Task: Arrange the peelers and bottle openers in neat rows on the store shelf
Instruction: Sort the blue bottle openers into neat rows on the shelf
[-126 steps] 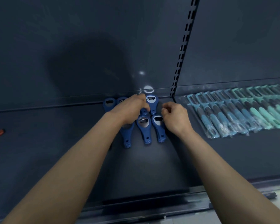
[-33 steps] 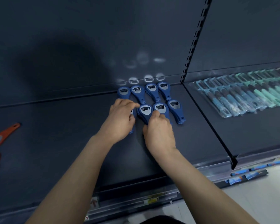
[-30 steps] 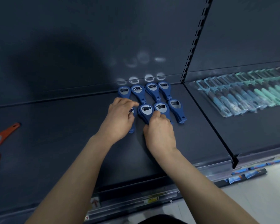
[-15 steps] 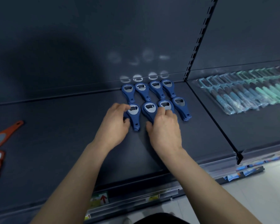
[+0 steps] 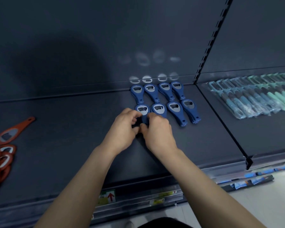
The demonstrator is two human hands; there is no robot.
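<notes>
Blue bottle openers (image 5: 161, 99): laid in two rows on shelf (image 5: 72, 129).
Front-left opener (image 5: 142, 111): handle pinched by fingers of left hand (image 5: 123, 129) and right hand (image 5: 158, 130).

The openers (image 5: 161, 102) by the back wall were deep blue with silvery metal heads. Those at the left (image 5: 15, 130) were orange-red, also with silver insets. The peelers (image 5: 253, 97) ran from blue to teal-green. The shelf (image 5: 56, 129) was dark slate grey.
</notes>
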